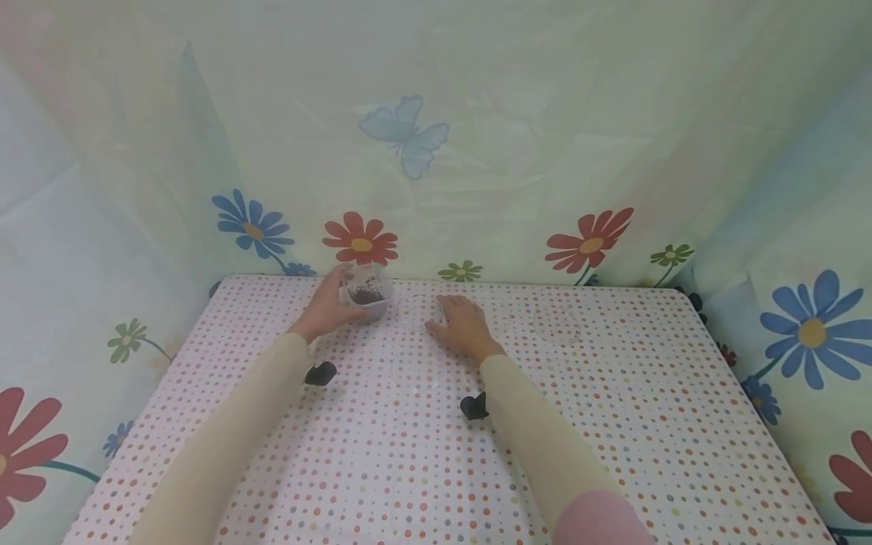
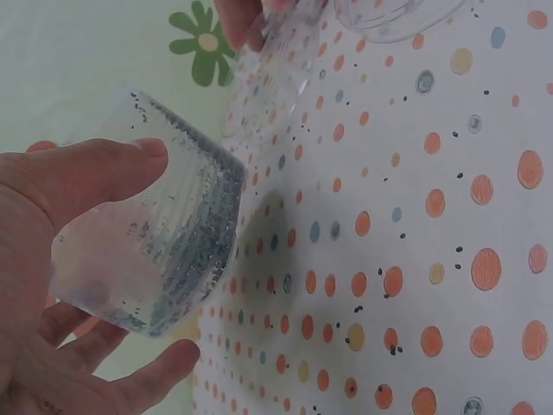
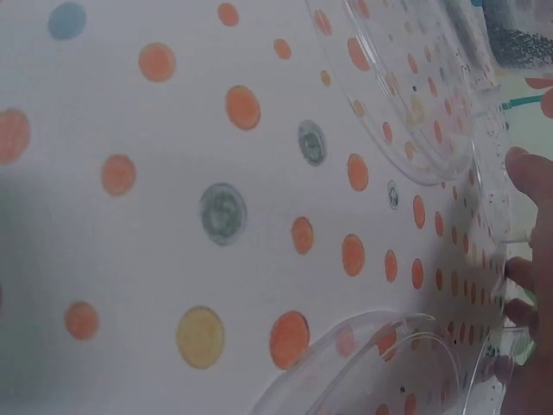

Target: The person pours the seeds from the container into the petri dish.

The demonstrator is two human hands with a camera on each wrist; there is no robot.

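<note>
My left hand (image 1: 331,309) grips a clear plastic container (image 1: 377,309) near the table's back edge. The left wrist view shows small dark grains (image 2: 203,246) gathered along one side of this tilted container, my thumb pressed across its wall. To the right, my right hand (image 1: 466,327) is at a second clear plastic container (image 2: 275,82), its fingers at the rim. That container is see-through, so its outline is faint. In the right wrist view the fingers (image 3: 521,275) show only at the frame's edge, and part of the grip is hidden.
Clear round lids (image 3: 406,104) lie on the dotted tabletop (image 1: 381,454) around my right hand. Loose dark grains (image 2: 393,350) are scattered on the cloth. A flower-printed curtain (image 1: 518,136) hangs right behind the table's back edge.
</note>
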